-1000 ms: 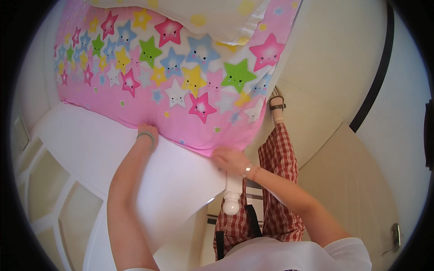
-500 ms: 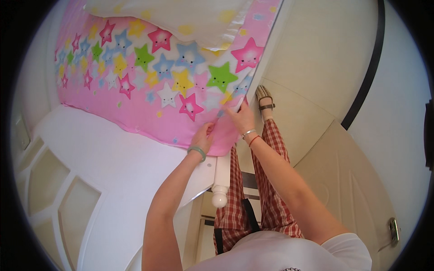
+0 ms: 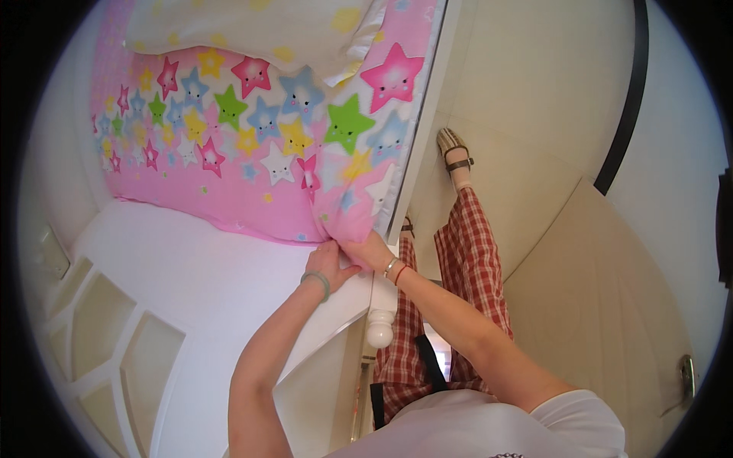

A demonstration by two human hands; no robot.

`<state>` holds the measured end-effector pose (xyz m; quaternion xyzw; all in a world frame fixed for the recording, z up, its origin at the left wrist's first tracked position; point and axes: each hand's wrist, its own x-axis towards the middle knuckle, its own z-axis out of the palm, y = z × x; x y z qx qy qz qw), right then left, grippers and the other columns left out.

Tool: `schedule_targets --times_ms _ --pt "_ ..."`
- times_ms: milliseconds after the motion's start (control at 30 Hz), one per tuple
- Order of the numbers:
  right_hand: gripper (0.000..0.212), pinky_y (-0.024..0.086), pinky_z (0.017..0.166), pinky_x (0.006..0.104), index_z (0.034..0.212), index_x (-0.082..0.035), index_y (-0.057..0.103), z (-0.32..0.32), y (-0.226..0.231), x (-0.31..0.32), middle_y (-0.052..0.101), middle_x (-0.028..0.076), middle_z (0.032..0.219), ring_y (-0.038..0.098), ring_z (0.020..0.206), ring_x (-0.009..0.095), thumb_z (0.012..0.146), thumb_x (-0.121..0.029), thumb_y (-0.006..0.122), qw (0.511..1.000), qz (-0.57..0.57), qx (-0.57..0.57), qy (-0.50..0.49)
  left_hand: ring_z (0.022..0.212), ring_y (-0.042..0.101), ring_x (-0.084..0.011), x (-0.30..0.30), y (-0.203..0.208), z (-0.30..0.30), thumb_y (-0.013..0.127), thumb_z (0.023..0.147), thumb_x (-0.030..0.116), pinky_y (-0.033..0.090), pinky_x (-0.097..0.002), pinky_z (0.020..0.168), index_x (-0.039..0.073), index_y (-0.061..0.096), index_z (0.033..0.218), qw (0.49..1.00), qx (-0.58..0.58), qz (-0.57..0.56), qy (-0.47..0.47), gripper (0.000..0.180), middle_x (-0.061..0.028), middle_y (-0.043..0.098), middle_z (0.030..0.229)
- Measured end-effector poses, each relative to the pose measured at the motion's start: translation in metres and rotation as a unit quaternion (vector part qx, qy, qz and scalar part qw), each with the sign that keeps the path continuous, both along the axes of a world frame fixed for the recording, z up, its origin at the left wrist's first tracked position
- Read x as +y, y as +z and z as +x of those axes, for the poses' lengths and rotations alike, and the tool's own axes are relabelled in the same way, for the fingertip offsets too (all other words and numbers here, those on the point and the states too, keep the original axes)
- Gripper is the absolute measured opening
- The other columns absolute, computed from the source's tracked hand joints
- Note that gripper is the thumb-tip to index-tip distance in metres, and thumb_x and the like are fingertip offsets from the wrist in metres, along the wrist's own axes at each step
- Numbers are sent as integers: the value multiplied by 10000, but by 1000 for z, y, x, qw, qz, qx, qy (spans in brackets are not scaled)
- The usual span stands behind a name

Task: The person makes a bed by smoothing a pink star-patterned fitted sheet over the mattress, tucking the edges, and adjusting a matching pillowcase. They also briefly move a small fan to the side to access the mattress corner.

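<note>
Both hands, left hand [image 3: 330, 263] and right hand [image 3: 368, 249], pinch the pink star sheet [image 3: 252, 191] corner, at 6 o'clock of it, to pull it over the bed [image 3: 198, 282] edge.

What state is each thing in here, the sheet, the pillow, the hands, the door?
Pink star-print sheet: spread over the mattress, its near corner bunched up.
Sheet corner: pinched by both hands at the bed's edge.
Left hand: closed on the corner from below.
Right hand: gripping the same corner.
Pillow: lying on the sheet.
White bedpost: upright.
Door: cannot tell.
</note>
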<state>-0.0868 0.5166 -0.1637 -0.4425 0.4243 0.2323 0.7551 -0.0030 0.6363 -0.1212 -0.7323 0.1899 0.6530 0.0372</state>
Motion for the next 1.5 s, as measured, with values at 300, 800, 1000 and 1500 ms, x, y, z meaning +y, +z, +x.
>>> schedule_targets --times_ms 300,800,1000,1500 --pt "292 547 517 338 973 40 637 -68 -55 -6 689 136 832 653 658 235 788 -157 748 938 127 318 -62 1453 227 -263 5 -44 -16 433 837 715 146 -508 1152 118 329 1487 985 53 54 -156 889 -114 286 1562" --pt "516 206 1126 547 1320 -216 520 99 -11 -70 339 59 1522 308 1397 264 824 -295 640 674 -465 -376 435 1106 592 -342 -18 -29 107 535 907 364 457 -405 947 89 655 1125 942 -153 -24 297 371 -194 644 1142" --pt "569 206 1156 475 1422 -167 440 -48 -72 -53 281 27 1556 244 1433 209 868 -256 534 510 -365 -542 560 1473 122 -327 75 -111 151 410 964 548 222 -556 1107 232 210 1533 781 -520 185 293 681 -144 124 1600" --pt "227 512 785 393 1068 -82 609 3 -1 -57 647 111 925 611 892 297 856 -152 568 684 -227 -367 588 1181 556 -370 205 -96 201 476 941 438 453 -415 980 38 465 1341 740 -488 170 431 566 -241 579 1259"
